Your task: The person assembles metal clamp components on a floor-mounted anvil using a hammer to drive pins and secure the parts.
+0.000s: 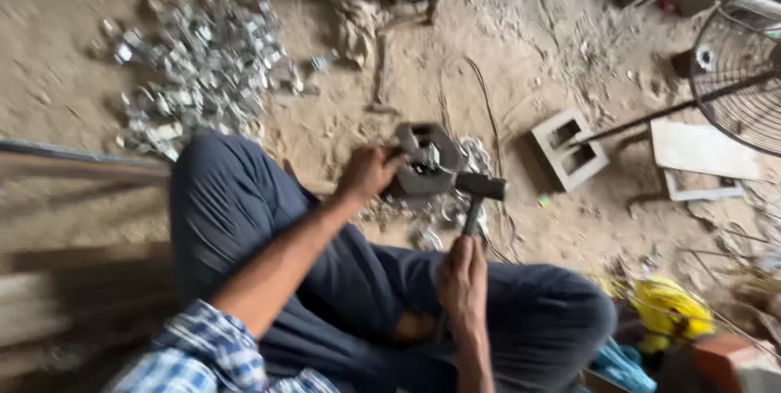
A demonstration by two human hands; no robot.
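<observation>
Left hand [368, 172] clamps small part on iron block [423, 167]; right hand [462, 275] fist-tight on hammer [480, 189], head at block. Big pile of metal pieces [203, 67] lies far-left on floor.

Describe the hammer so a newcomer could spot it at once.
Start at the seated person's blue-trousered knees on the sandy floor. Between them the right hand grips a dark handle rising to the hammer head, beside the grey metal block that the left hand steadies. Unlike the shiny metal scraps, it is dull, dark and T-shaped.
</observation>
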